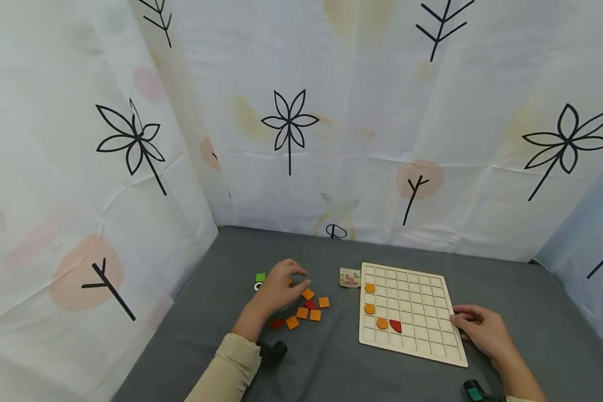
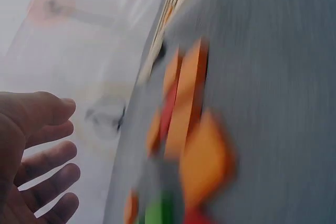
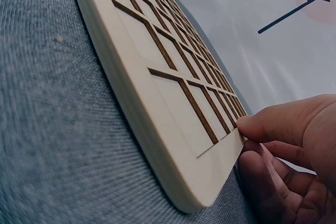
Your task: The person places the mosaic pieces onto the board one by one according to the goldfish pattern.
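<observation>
My left hand (image 1: 277,287) hovers over loose pieces, fingers spread and slightly bent, with nothing in its grasp. Under and around it lie several orange square tiles (image 1: 324,302), red pieces (image 1: 309,305), a green square (image 1: 261,277) and a white ring-like piece (image 1: 258,286), partly covered by the hand. A wooden grid board (image 1: 422,301) lies to the right. Its left part carries three orange discs (image 1: 369,309) and a red quarter-circle piece (image 1: 396,326). My right hand (image 3: 299,156) pinches the board's right edge, thumb on top and fingers curled at the side.
A small patterned card (image 1: 350,278) lies against the board's upper left side. Grey cloth (image 1: 331,363) covers the table. A white printed curtain (image 1: 352,139) stands behind and at the sides.
</observation>
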